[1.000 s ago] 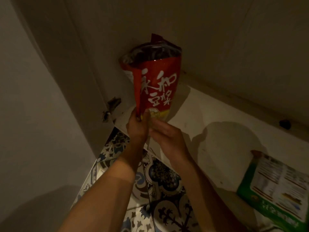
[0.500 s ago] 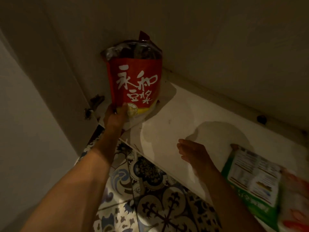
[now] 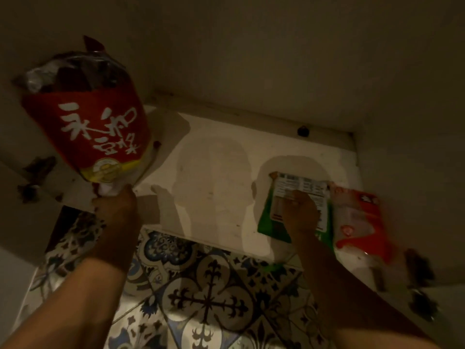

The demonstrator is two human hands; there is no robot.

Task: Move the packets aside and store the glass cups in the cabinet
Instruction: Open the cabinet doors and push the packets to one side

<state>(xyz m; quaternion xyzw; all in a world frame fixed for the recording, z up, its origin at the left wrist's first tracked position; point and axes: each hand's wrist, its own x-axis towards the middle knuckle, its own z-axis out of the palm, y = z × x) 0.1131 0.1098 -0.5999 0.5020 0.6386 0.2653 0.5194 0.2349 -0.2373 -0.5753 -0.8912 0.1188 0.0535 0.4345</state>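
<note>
A tall red packet (image 3: 95, 127) with white characters stands upright at the left end of the white cabinet shelf (image 3: 214, 177). My left hand (image 3: 117, 207) grips its bottom edge. A green packet (image 3: 270, 220) with a white label lies flat at the right of the shelf, and my right hand (image 3: 300, 215) rests on top of it, fingers on the label. A red-and-white packet (image 3: 359, 222) lies just right of the green one, blurred. No glass cups are in view.
The cabinet's back wall (image 3: 251, 59) and right side wall (image 3: 415, 147) enclose the shelf. A small dark knob (image 3: 303, 131) sits at the shelf's back edge. Patterned blue floor tiles (image 3: 208, 298) lie below the shelf front. A dark hinge (image 3: 37, 170) is at the left.
My right hand has moved right from the bare shelf onto the green packet. My left hand stays on the red packet's base, now further left in view. The red-and-white packet has come fully into view.
</note>
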